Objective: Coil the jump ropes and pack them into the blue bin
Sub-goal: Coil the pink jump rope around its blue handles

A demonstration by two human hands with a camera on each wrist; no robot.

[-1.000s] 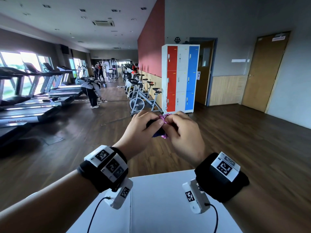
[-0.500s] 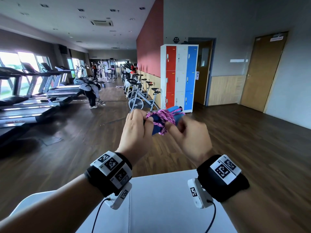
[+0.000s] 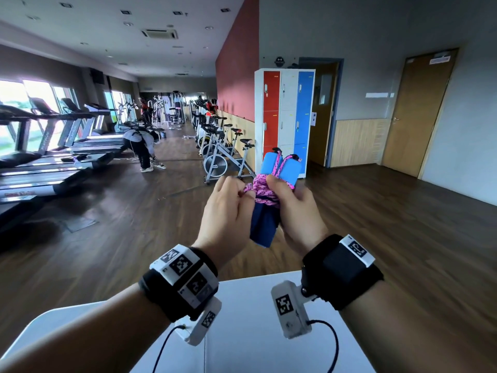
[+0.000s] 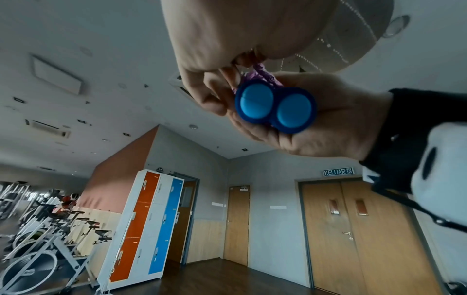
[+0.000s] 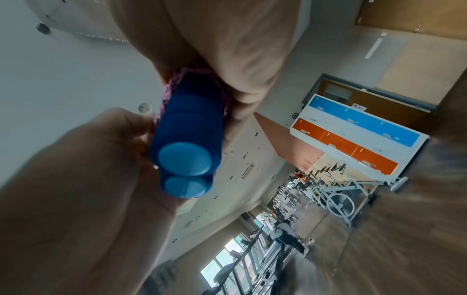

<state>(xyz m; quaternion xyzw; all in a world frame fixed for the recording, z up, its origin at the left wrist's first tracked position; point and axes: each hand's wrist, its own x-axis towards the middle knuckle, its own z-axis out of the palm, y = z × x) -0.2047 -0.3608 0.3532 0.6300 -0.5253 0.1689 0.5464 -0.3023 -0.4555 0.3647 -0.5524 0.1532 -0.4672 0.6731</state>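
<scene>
A jump rope with two blue handles (image 3: pixel 281 168) held side by side and pink cord (image 3: pixel 262 189) wound around their middle is up in the air in front of me, handles nearly upright. My right hand (image 3: pixel 289 200) grips the bundled handles, thumb on the cord. My left hand (image 3: pixel 231 200) pinches a bit of the pink cord at the bundle's left side. In the left wrist view the handles' round end caps (image 4: pixel 275 108) face the camera. In the right wrist view the handles (image 5: pixel 187 139) run between both hands. No blue bin is in view.
A white table (image 3: pixel 242 332) lies just below my wrists. Beyond it is dark wood floor, exercise bikes (image 3: pixel 228 160), treadmills (image 3: pixel 53 157) on the left, a red, white and blue locker (image 3: pixel 285 114) and a bending person (image 3: pixel 139 146) far off.
Both hands have risen a little and turned the bundle, so the blue handles now stand upright above the fingers instead of lying hidden between the hands. The left fingers moved onto the cord.
</scene>
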